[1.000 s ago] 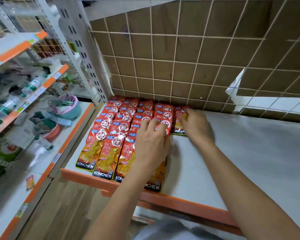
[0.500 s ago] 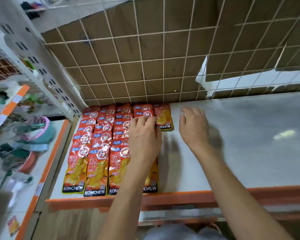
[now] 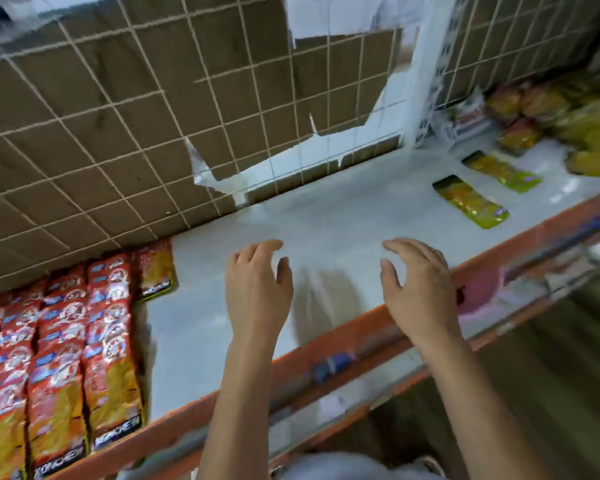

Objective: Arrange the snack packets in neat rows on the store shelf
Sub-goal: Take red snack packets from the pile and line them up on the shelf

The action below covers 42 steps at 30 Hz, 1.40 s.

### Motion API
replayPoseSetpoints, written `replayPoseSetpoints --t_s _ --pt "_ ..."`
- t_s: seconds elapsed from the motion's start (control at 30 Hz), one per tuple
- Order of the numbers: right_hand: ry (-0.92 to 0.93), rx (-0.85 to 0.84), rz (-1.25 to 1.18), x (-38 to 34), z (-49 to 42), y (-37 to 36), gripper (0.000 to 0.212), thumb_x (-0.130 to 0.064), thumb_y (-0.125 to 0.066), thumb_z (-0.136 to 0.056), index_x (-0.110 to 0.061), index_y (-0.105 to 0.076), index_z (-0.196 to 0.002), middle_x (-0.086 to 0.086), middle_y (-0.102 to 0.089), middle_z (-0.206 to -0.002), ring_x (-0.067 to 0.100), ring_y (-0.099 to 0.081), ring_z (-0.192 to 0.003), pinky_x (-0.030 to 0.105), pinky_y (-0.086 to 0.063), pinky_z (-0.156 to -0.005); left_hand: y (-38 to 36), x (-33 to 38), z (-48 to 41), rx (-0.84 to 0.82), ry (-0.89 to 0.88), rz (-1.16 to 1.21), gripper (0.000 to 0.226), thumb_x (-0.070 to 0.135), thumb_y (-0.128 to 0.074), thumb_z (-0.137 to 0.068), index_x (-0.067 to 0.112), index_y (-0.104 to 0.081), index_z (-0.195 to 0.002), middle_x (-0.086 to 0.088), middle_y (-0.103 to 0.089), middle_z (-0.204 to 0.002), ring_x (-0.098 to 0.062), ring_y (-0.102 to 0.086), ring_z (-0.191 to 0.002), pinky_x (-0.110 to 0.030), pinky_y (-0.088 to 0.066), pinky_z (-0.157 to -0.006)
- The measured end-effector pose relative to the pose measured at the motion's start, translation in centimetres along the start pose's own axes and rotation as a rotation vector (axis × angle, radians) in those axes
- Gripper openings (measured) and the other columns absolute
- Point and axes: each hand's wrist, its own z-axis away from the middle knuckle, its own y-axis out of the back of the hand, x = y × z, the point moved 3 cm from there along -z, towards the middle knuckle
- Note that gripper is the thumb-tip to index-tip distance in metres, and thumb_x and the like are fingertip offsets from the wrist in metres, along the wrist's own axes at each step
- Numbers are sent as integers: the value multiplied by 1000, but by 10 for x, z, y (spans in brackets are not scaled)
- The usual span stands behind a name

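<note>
Nearest me, my left hand [image 3: 257, 292] and right hand [image 3: 420, 289] are hovering over the bare middle of the shelf [image 3: 326, 216], both released, fingers loosely spread and grasping nothing. The orange front lip [image 3: 329, 336] is running under my wrists. To the left, the red snack packets [image 3: 70, 348] are lying in overlapping rows that reach from the front edge back to the wire grid [image 3: 136, 133], so I am judging that block as done. Further right, two yellow-green packets [image 3: 471, 202] are lying loose and askew on the shelf, well apart from the red rows. Beyond them a blurred heap of yellow bags [image 3: 568, 112] is sitting unsorted. I am reckoning those are what is left to line up.
</note>
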Motion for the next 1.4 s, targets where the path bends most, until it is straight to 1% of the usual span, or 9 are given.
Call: replayPoseSetpoints --t_s 0.2,0.4,0.57,0.8,0.93,1.03,1.2,1.3,1.4 --pt "-95 37 57 104 -13 92 24 -13 -58 -88 -8 -65 -110 7 -65 -111 25 -57 -107 33 -41 -95 -82 121 20 -94 -88 110 26 17 -64 -87 17 -67 -113 -4 -67 -113 -29 -53 -109 -27 -36 -86" --pt "-230 23 129 179 -23 151 30 -15 -55 -90 -11 -61 -119 5 -62 -119 24 -53 -112 29 -36 -95 -135 213 28 -201 -159 165 28 18 -63 -88 17 -65 -116 -3 -65 -116 -26 -49 -112 -27 -35 -89" --pt "-325 25 129 224 -50 173 33 -19 -54 -93 -11 -57 -124 6 -60 -124 24 -50 -117 32 -38 -96 -169 261 2 -237 -252 149 28 16 -63 -86 14 -66 -114 -7 -65 -113 -32 -52 -106 -35 -40 -87" --pt "-335 -22 155 282 -128 171 34 -18 -53 -92 -10 -56 -125 9 -59 -122 27 -50 -116 34 -39 -95 -236 318 -66 -333 -265 46 47 27 -59 -90 16 -48 -134 -10 -51 -131 -33 -45 -119 -42 -39 -96" --pt "-276 -151 213 306 -193 151 36 -19 -51 -92 -12 -54 -127 8 -56 -124 27 -49 -116 36 -39 -94 -274 343 -118 -381 -271 -49 52 28 -56 -92 13 -41 -139 -11 -43 -140 -33 -39 -126 -41 -33 -103" --pt "-248 -187 238 317 -236 137 36 -23 -47 -95 -12 -52 -129 9 -54 -126 28 -47 -118 35 -34 -96 -305 356 -156 -392 -253 -97 54 32 -57 -91 14 -40 -139 -13 -43 -138 -36 -43 -123 -46 -40 -98" --pt "-248 -167 214 333 -297 122 37 -23 -50 -94 -11 -51 -129 12 -54 -125 31 -46 -119 40 -34 -100 -343 377 -202 -461 -265 -131 57 19 -58 -89 10 -34 -140 -17 -36 -143 -39 -33 -130 -48 -36 -103" --pt "-247 -134 204 335 -332 120 37 -23 -49 -94 -10 -50 -129 14 -57 -122 32 -48 -116 39 -37 -96 -355 387 -225 -479 -235 -147 55 12 -51 -92 7 -29 -141 -21 -31 -144 -40 -31 -131 -48 -38 -100" --pt "-251 -125 218 337 -366 113 46 -27 -48 -95 -5 -41 -135 18 -54 -126 35 -47 -118 39 -38 -95 -364 396 -242 -508 -192 -137 59 31 -50 -96 7 -24 -143 -23 -22 -149 -41 -26 -136 -48 -33 -103"
